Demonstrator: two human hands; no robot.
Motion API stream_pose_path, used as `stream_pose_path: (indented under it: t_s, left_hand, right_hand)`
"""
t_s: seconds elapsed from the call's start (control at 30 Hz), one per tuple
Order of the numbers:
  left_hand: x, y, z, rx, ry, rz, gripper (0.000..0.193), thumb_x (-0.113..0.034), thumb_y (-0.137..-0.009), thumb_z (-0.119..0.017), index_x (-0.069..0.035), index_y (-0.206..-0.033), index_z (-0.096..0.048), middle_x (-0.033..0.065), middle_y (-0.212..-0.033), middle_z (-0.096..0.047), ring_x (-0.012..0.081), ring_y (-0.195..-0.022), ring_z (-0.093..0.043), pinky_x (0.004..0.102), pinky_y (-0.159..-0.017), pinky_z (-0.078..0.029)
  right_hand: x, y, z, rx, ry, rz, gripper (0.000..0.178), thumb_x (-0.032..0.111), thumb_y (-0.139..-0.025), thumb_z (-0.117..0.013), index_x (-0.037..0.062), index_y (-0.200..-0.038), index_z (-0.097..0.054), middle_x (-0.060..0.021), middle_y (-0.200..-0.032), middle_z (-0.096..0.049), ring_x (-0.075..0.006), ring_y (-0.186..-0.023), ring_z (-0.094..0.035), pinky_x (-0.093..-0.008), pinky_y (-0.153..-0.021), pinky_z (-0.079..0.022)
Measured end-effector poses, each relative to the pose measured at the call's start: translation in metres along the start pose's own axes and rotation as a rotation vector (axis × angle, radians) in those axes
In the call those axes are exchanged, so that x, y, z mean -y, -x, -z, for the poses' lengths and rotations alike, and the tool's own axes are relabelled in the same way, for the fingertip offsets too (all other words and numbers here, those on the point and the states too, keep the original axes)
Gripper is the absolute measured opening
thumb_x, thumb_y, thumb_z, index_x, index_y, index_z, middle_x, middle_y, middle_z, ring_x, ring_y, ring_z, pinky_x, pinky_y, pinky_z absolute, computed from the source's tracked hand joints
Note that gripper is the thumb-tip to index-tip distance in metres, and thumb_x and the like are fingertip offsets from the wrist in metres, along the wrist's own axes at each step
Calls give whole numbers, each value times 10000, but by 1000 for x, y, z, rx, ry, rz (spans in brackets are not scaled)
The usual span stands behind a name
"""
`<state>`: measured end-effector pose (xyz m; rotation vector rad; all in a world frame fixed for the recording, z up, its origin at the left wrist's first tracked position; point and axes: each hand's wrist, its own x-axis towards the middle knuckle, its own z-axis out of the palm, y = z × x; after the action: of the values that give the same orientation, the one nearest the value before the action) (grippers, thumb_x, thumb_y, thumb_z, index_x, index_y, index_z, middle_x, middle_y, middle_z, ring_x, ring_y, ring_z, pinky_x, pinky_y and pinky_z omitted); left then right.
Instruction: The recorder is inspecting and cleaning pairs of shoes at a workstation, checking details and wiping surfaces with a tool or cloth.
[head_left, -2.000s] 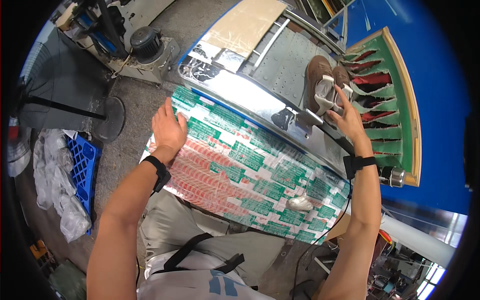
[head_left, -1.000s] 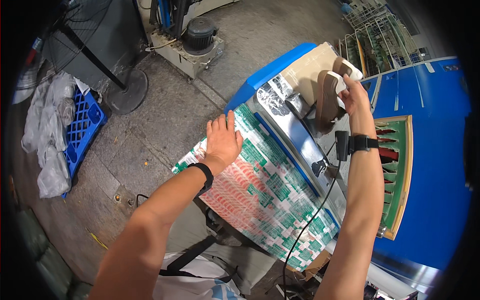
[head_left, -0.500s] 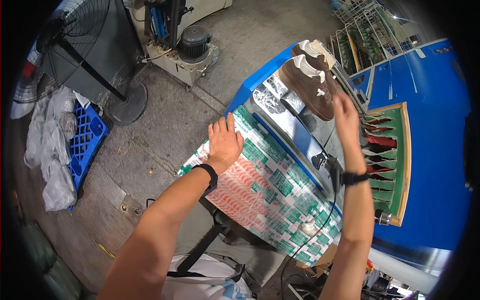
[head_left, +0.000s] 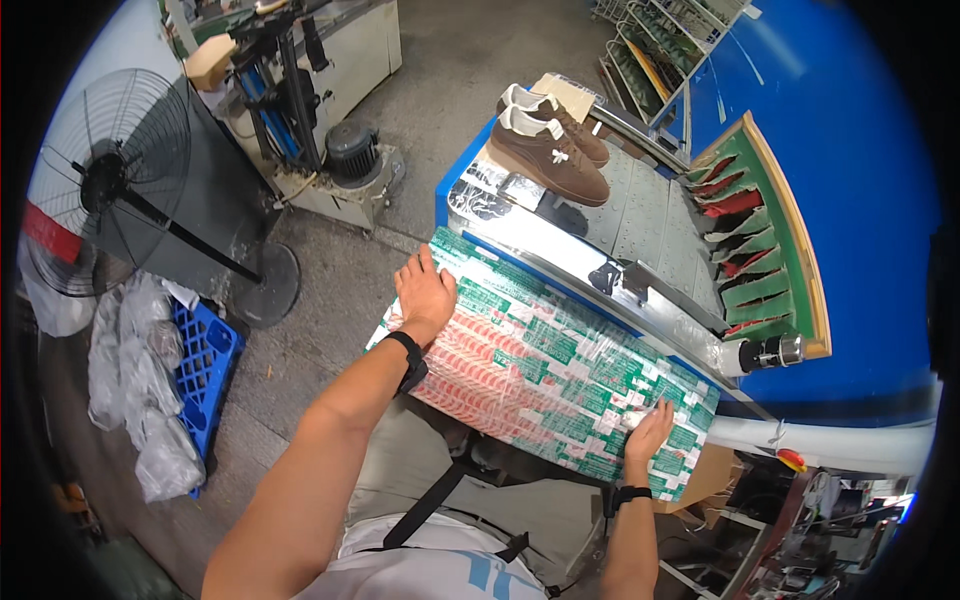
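My left hand [head_left: 426,298] lies flat with fingers extended on the far-left part of a board covered in green-and-white printed wrap and clear film [head_left: 540,375]. A small whitish bit shows beside its thumb. Near the board's right end, my right hand [head_left: 650,436] closes its fingers at a small crumpled white wad [head_left: 632,419]; the grip is partly hidden. Both wrists wear black bands. Past the board, a pair of brown shoes with white linings, the front one [head_left: 548,155] nearest me, rests on a conveyor of grey plates [head_left: 655,215].
A green slotted curtain in a wooden frame [head_left: 768,240] hangs at the blue machine [head_left: 850,190]. Silver metal edging [head_left: 535,235] separates conveyor and board. To the left stand a pedestal fan [head_left: 115,185], a blue plastic crate [head_left: 208,370] with clear bags, and a motor [head_left: 352,155].
My right hand has left the brown shoes and come back to the white wad on the board. The left hand stays on the board. The whole view has shifted.
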<state>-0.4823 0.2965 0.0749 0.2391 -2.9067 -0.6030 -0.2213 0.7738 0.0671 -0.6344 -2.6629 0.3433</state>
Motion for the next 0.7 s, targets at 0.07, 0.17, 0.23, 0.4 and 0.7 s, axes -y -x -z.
stream_pose_path:
  t_s: [0.07,0.17,0.23,0.4,0.7]
  left_hand:
    - [-1,-1,-2,-6,5,2,678,-324,-1074,-499,24,-1637,-352,276,-1477,-524,434,-1352,-493,549,-1230,-299]
    - [1,1,-3,-23,17,-14,687,-339,-1075,-527,30,-1632,-368,282,-1477,-523,453,-1364,-492,552,-1215,-316]
    - [4,0,-4,-39,-2,-34,685,-340,-1076,-531,31,-1629,-372,281,-1462,-531,456,-1338,-509,556,-1199,-327]
    - [5,-2,-4,-80,-19,-59,683,-337,-1069,-539,28,-1623,-378,283,-1416,-564,459,-1293,-548,557,-1163,-372]
    - [2,-2,-2,-67,-31,-28,660,-340,-1063,-550,3,-1611,-414,265,-1422,-574,456,-1318,-546,555,-1151,-392]
  right_hand:
    - [2,-1,-4,-42,1,-23,501,257,-1130,-398,7,-1520,-589,-299,-1608,-502,-487,-1485,-461,-602,-1302,-258]
    - [9,-1,-4,-95,0,-62,472,216,-1114,-399,3,-1463,-637,-296,-1561,-552,-489,-1465,-481,-594,-1311,-254]
    - [8,1,-6,-131,-9,-40,449,200,-1109,-427,46,-1467,-651,-281,-1573,-550,-473,-1454,-495,-587,-1302,-269]
    - [13,3,-5,-116,-48,-99,447,206,-1106,-436,25,-1452,-652,-248,-1587,-543,-454,-1484,-465,-579,-1327,-229]
    - [16,0,-3,-113,-36,-121,433,194,-1092,-456,40,-1443,-657,-246,-1566,-552,-460,-1459,-481,-595,-1306,-249]
